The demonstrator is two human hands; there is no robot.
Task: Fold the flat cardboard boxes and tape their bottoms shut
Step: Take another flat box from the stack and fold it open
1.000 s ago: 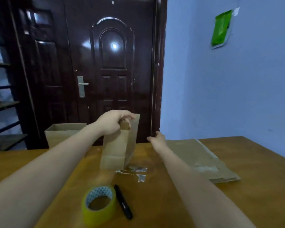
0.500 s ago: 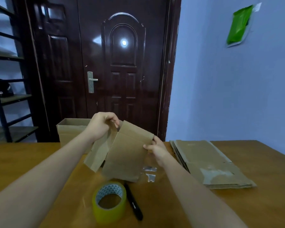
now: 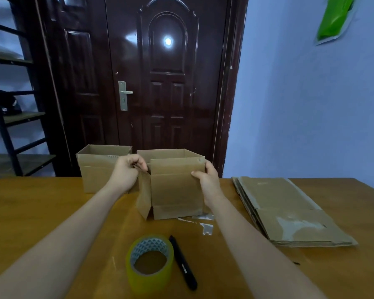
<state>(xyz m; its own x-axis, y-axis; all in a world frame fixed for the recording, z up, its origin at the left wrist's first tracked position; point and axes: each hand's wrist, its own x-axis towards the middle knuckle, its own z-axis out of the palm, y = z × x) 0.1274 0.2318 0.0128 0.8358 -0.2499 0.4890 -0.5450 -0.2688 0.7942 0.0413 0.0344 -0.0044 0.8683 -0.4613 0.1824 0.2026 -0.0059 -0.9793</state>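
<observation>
Between both hands stands an opened cardboard box (image 3: 177, 186) on the wooden bench (image 3: 30, 203): the left hand (image 3: 127, 171) pinches its upper left corner flap, the right hand (image 3: 205, 180) clasps its right edge. Behind-left sits a finished box (image 3: 95, 167); flat boxes (image 3: 289, 210) lie stacked rightward. Nearer, a tape roll (image 3: 149, 260) and black marker (image 3: 183, 266) leave bare bench either side.

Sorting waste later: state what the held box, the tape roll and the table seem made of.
Held box: plain brown cardboard, matte, creased flaps.
Tape roll: glossy yellowish plastic film, apparently on a card core.
Table: wood or wood-look laminate, with a shiny varnished sheen.
</observation>
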